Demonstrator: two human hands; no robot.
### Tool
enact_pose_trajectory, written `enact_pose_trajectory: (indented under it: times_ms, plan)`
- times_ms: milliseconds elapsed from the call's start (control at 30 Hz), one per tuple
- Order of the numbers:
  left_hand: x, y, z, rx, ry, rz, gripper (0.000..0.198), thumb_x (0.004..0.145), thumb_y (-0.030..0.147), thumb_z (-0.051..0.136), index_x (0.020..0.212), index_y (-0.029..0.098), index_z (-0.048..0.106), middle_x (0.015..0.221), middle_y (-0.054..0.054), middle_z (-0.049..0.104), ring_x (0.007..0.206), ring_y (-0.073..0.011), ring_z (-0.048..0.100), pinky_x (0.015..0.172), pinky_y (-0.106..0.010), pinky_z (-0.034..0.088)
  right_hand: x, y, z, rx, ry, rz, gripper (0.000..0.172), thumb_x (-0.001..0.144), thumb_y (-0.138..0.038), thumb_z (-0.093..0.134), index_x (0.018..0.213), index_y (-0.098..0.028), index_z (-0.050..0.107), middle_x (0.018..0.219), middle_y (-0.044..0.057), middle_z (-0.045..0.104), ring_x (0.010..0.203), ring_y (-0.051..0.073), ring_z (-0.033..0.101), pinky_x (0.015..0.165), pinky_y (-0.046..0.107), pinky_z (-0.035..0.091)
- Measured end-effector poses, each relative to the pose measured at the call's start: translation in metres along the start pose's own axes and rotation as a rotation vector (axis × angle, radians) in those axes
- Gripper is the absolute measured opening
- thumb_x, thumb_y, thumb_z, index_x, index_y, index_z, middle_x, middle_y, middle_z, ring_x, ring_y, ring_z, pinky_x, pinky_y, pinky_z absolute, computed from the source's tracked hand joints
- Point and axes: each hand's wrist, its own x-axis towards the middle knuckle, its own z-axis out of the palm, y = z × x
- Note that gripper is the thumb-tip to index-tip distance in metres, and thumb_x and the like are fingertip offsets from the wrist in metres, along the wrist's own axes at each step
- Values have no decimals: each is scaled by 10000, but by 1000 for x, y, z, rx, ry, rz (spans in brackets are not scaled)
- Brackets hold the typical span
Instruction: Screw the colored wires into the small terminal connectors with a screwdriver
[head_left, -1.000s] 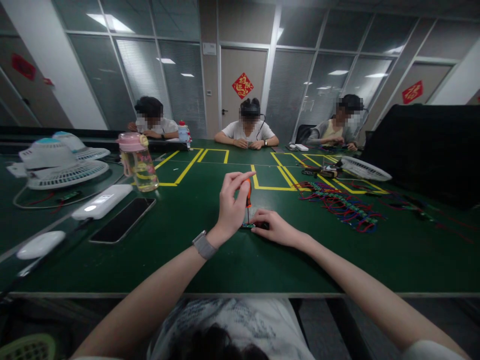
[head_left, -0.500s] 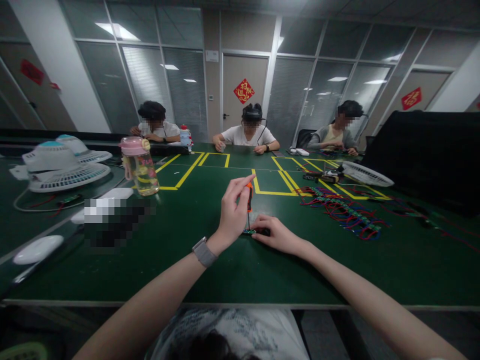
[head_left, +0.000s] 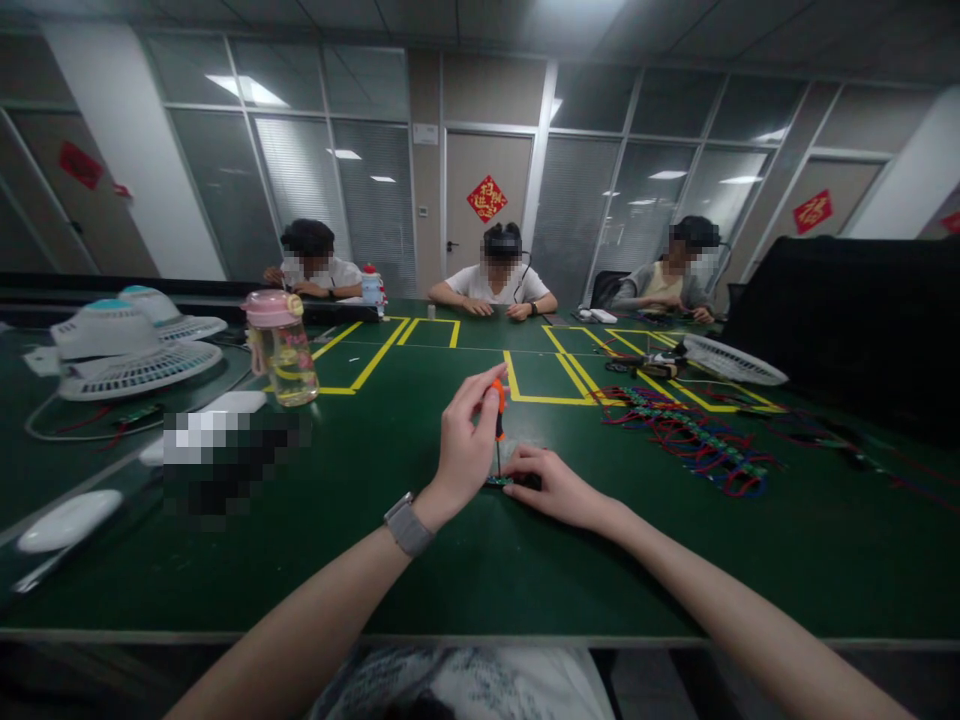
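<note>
My left hand is closed round a small orange-handled screwdriver, held upright with its thin shaft pointing down. The tip rests on a small green circuit board lying on the green table. My right hand lies on the table just right of the board, fingers pressed together on the board's right end and a small dark part there. A grey watch sits on my left wrist.
A pile of red and blue wired boards lies to the right. White fans, a pink-lidded water bottle and a white oval device stand on the left. Three people sit at the far side. A black cover rises at right.
Both hands keep their grip on the screwdriver and board. The view has tilted upward, so everything sits lower in the picture.
</note>
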Motion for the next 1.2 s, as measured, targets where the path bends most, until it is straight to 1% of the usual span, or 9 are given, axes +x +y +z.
enact_pose_trajectory:
  times_ms: [200,367,433,567,633,767,833,1033,1200]
  plan:
    - [0,1,-1,140,68,36,180,871,267,603,1025,225,687,1002,-43,571,883,-142,582,774,-258,490,0,0,0,0,8,11,209,837,-204,626,1020,-166,719,887,52,607,752,142,592,720,273,492]
    - [0,0,0,8,-6,-4,309,965,270,419,1200,246,618,1163,-62,589,1033,-157,589,875,-287,486,0,-1,0,-14,4,5,209,840,-212,624,1022,-171,719,901,56,609,763,147,590,731,280,493]
    - [0,0,0,-36,-17,-17,312,958,267,436,1222,236,599,1162,-66,612,1023,-160,603,859,-287,496,-1,-1,0,-14,3,5,206,843,-215,622,1021,-175,718,904,54,609,759,145,588,730,280,494]
    - [0,2,-1,87,58,30,182,872,259,596,1025,223,686,989,-42,603,892,-148,598,777,-259,493,-1,-1,0,-14,7,19,197,841,-222,629,1012,-185,719,899,49,607,756,144,590,734,281,496]
    - [0,3,-2,132,77,38,163,868,263,600,990,231,703,989,-41,575,896,-147,586,787,-262,491,-1,-1,0,-14,8,14,194,841,-221,629,1010,-190,720,896,46,606,763,145,591,739,281,495]
    - [0,0,-1,-6,1,-4,313,963,259,418,1197,247,626,1174,-67,594,1048,-166,592,880,-303,496,-1,-1,0,-9,5,10,195,847,-219,622,1014,-184,717,910,51,607,773,146,590,737,276,494]
    - [0,-1,0,-58,-13,-24,322,961,262,428,1238,240,592,1189,-70,614,1041,-169,607,869,-310,506,-1,-1,0,-18,6,7,199,846,-218,623,1019,-181,714,909,53,609,779,149,589,742,280,490]
    - [1,2,-2,166,99,54,142,847,260,631,963,223,704,963,-38,578,891,-149,594,789,-268,495,-1,1,1,-35,19,-18,205,844,-221,625,1027,-190,713,903,49,609,786,153,586,748,285,481]
    - [0,0,-1,10,7,4,318,965,272,410,1202,244,620,1150,-67,614,1014,-162,609,866,-300,503,-1,2,1,-20,13,-21,211,847,-219,620,1036,-190,710,920,49,610,794,153,593,752,278,483]
